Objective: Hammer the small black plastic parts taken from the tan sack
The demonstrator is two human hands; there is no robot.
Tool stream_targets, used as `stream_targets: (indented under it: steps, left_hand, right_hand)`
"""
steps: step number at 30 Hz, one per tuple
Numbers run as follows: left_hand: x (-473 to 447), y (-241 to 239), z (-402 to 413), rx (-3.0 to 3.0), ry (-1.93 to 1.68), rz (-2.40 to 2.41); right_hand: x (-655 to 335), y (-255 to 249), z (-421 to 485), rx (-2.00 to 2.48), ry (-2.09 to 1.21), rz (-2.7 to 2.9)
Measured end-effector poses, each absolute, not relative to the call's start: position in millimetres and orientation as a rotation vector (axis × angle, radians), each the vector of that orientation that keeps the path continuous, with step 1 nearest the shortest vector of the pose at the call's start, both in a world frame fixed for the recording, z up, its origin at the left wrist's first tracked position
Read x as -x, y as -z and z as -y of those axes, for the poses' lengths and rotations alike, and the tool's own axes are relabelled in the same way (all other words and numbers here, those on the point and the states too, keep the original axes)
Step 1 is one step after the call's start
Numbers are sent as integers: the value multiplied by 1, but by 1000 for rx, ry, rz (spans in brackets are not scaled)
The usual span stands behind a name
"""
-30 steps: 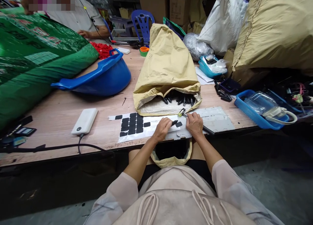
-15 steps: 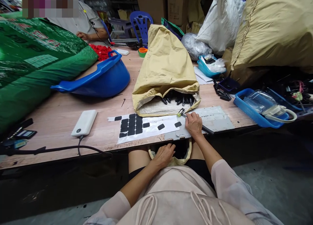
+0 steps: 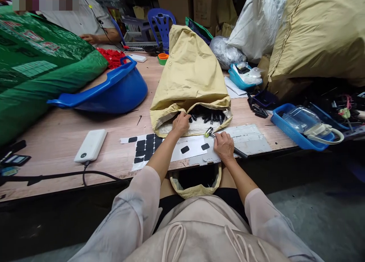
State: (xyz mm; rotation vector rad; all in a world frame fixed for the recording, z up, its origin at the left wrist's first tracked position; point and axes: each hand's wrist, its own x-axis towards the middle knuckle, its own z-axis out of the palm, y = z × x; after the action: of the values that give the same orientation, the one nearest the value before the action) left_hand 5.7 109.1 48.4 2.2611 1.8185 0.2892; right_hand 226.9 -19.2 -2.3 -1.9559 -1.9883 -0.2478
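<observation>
My left hand (image 3: 181, 124) reaches into the mouth of a tan woven sack (image 3: 194, 76), its fingers curled down at the black tube-shaped parts (image 3: 212, 117) inside. What its fingertips hold is partly hidden, though something dark shows beside them. A small hammer (image 3: 209, 132) with a metal head and black handle is in my right hand (image 3: 224, 145), closed round the handle over the grey board (image 3: 252, 137). On my lap, below the table edge, an open tan bag (image 3: 196, 191) has a dark inside. White sheets with black rounded-square stickers (image 3: 185, 149) lie left of the hammer.
A blue basin (image 3: 114, 91) and a white power bank (image 3: 90, 145) with a cable are on the left. At right stand a blue tray (image 3: 296, 134) and full sacks (image 3: 319, 34). Across the table sits a person (image 3: 82, 22) beside a green sack (image 3: 42, 60).
My left hand has moved up from the lap bag to the sack's mouth on the table. The right hand stays on the hammer. The view has shifted slightly.
</observation>
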Motion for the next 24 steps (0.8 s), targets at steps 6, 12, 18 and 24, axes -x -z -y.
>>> stream_targets:
  steps: [6, 12, 18, 24]
  left_hand:
    - [-6, -37, -117, -2328, -276, -1790]
    - [3, -35, -101, -2338, -442, -1675]
    - [1, -29, -41, -2381, -512, -1388]
    - [-4, -1, -7, -2256, -634, -1362]
  right_hand:
    - [-226, 1, 20, 1974, 206, 1980]
    - [-225, 0, 20, 1972, 200, 1972]
    - [-225, 0, 19, 1964, 211, 1965]
    - [-227, 2, 19, 1956, 187, 1932]
